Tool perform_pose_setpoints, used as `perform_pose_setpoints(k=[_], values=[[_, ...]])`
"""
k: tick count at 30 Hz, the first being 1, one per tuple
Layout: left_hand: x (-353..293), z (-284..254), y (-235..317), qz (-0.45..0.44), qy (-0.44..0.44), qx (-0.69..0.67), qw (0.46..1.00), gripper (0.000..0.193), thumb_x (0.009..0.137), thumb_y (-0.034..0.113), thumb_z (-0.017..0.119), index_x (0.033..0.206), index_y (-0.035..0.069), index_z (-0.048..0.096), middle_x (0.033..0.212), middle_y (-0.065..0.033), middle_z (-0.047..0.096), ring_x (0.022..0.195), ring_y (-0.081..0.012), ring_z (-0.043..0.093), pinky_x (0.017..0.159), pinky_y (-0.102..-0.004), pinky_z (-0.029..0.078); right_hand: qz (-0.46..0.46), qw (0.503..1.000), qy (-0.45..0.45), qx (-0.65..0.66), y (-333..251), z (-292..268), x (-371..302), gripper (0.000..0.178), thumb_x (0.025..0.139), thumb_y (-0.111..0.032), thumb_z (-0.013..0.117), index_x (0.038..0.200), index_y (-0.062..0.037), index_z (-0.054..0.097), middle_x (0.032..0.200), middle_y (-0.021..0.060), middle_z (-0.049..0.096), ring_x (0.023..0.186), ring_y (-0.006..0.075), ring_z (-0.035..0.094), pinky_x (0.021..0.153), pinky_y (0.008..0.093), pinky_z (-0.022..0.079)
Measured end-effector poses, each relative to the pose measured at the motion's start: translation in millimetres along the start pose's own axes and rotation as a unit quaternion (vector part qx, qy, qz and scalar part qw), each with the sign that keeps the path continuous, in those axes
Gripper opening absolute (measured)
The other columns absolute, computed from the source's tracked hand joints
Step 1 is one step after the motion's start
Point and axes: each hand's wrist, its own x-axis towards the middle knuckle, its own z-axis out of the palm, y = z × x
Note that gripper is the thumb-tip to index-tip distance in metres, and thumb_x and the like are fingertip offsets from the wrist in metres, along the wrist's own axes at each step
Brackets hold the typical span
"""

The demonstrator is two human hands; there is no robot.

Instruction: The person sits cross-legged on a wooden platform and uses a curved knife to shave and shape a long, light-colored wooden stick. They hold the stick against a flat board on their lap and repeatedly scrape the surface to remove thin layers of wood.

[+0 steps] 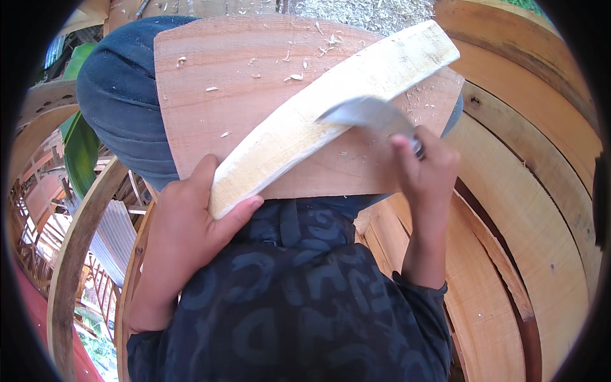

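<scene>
A pale, squared length of wood (286,124) lies slantwise over a reddish-brown board (223,70) that rests across my lap. Its near left end is gripped by my left hand (191,219), thumb on one side and fingers round the other. My right hand (429,165) is closed round the handle of a knife with a curved, hooked blade (369,114). The blade lies over the middle of the wood, its tip near the upper face; whether it touches, I cannot tell. Most of the handle is hidden in my fist.
Small curled shavings (296,77) are scattered on the board. A heap of shavings (369,13) lies beyond its far edge. Wooden planks (528,184) with dark gaps run along the right. To the left are a wooden rail (79,261) and green leaves (81,153).
</scene>
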Motion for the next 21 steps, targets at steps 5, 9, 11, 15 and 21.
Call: perform_pose_setpoints(k=[5, 9, 11, 15, 21], values=[[3, -1, -2, 0.002, 0.002, 0.007, 1.0, 0.043, 0.085, 0.035, 0.069, 0.101, -0.003, 0.057, 0.075, -0.0232, 0.062, 0.075, -0.0423, 0.065, 0.066, -0.0407, 0.048, 0.088, 0.996, -0.027, 0.012, 4, -1, 1, 0.057, 0.082, -0.056, 0.072, 0.064, -0.0033, 0.057, 0.05, 0.0124, 0.05, 0.043, 0.0274, 0.052, 0.044, 0.0353, 0.039], [2, 2, -4, 0.027, 0.017, -0.026, 0.999, 0.046, 0.085, 0.039, 0.073, 0.096, -0.002, 0.055, 0.071, -0.0279, 0.061, 0.072, -0.046, 0.064, 0.061, -0.0465, 0.049, 0.027, 0.999, -0.014, 0.011, -15, 0, -10, 0.059, 0.083, -0.055, 0.071, 0.063, -0.002, 0.056, 0.05, 0.0129, 0.05, 0.043, 0.0272, 0.05, 0.044, 0.0358, 0.038], [1, 2, -1, 0.014, 0.011, -0.022, 1.0, 0.044, 0.085, 0.036, 0.07, 0.1, -0.003, 0.056, 0.073, -0.0248, 0.062, 0.073, -0.0436, 0.064, 0.064, -0.0429, 0.048, 0.107, 0.994, 0.019, -0.001, 15, -3, 4, 0.059, 0.083, -0.056, 0.071, 0.063, -0.0024, 0.056, 0.049, 0.0117, 0.051, 0.042, 0.0261, 0.051, 0.044, 0.0353, 0.039], [3, 3, -2, 0.014, 0.006, 0.005, 1.0, 0.043, 0.086, 0.034, 0.068, 0.102, -0.003, 0.057, 0.075, -0.0237, 0.062, 0.073, -0.0426, 0.064, 0.066, -0.0414, 0.048, 0.149, 0.988, -0.009, -0.026, 7, -15, 4, 0.062, 0.084, -0.059, 0.068, 0.062, -0.0027, 0.055, 0.049, 0.0104, 0.05, 0.043, 0.0255, 0.053, 0.045, 0.0365, 0.04], [-1, 7, -4, 0.016, 0.024, 0.007, 1.0, 0.043, 0.086, 0.033, 0.068, 0.105, -0.004, 0.057, 0.075, -0.0244, 0.062, 0.075, -0.0439, 0.064, 0.066, -0.0415, 0.048, 0.141, 0.99, -0.001, 0.002, 19, -10, 8, 0.06, 0.086, -0.058, 0.066, 0.068, -0.0018, 0.061, 0.051, 0.0113, 0.054, 0.043, 0.0257, 0.055, 0.044, 0.0354, 0.041]])
